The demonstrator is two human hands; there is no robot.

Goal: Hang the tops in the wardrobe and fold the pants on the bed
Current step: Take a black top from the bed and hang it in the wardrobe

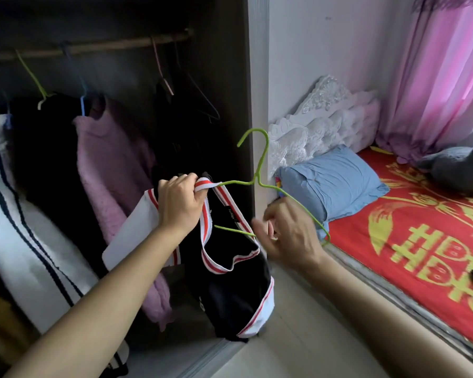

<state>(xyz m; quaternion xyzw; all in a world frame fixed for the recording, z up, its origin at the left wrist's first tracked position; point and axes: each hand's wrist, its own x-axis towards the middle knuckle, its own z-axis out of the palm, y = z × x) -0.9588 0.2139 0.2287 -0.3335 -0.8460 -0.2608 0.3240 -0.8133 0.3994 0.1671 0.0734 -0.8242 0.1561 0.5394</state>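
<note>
Fingers of our left hand (179,205) clench the red-and-white striped neckline of the black fabric top (230,290) by the dark wardrobe's (238,77) right edge, the green wire hanger (257,183) slanting its free arm toward our nearer, blurred right hand (287,236), grip there unclear.

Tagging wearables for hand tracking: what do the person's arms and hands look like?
Left forearm and right forearm are bare to the frame edge, no sleeves. Left hand: no glove, watch or ring visible. Right hand: ungloved, no watch; too blurred to judge rings.
</note>
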